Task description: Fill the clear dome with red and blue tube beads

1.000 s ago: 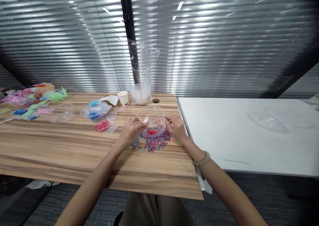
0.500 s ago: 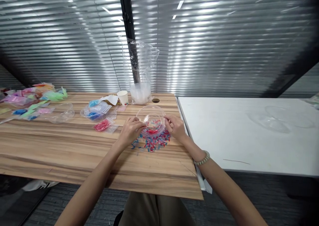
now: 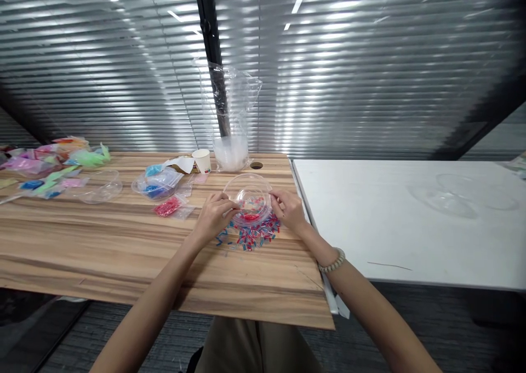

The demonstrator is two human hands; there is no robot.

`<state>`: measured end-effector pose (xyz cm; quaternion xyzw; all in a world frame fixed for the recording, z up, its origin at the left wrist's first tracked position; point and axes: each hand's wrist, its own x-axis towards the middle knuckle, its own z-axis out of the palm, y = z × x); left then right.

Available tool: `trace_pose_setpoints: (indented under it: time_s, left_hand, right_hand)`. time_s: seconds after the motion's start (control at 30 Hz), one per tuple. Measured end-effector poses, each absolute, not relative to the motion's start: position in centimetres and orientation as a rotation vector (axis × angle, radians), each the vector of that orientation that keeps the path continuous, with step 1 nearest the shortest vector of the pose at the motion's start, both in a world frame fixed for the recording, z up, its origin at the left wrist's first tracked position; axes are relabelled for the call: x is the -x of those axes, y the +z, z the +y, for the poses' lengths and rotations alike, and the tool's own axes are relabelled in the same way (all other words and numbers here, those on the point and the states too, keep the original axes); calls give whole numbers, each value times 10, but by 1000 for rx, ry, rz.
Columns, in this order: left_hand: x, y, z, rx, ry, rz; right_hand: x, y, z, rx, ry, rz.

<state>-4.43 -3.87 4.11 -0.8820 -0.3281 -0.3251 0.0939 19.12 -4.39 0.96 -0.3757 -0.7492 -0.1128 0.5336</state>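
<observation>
A clear round plastic bowl [image 3: 248, 182] is tilted over a pile of small red and blue pieces [image 3: 257, 236] on the wooden table. Red pieces show at its lower side. My left hand [image 3: 216, 215] pinches the bowl's left edge between thumb and fingers. On the opposite edge, my right hand [image 3: 287, 210] is closed, with a beaded bracelet on that wrist. Several blue pieces [image 3: 222, 237] lie loose near my left hand.
Behind the bowl stand a clear bag of white material [image 3: 231, 153] and a paper cup [image 3: 201, 161]. To the left lie a bag of red pieces [image 3: 166, 206], a clear dish with blue packets [image 3: 154, 189] and colourful bags [image 3: 39, 162]. A white table [image 3: 370, 230] adjoins at right.
Both hands keep their grip on the bowl, with almost no movement. At the lower left, a white shoe on the floor has mostly gone from sight.
</observation>
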Motion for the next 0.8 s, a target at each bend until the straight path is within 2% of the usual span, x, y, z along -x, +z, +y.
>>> trace_pose_setpoints:
  time_s: [0.8]
  left_hand:
    - [42, 43, -40, 2653, -955, -964]
  right_hand:
    - [-190, 10, -44, 905, -246, -1793]
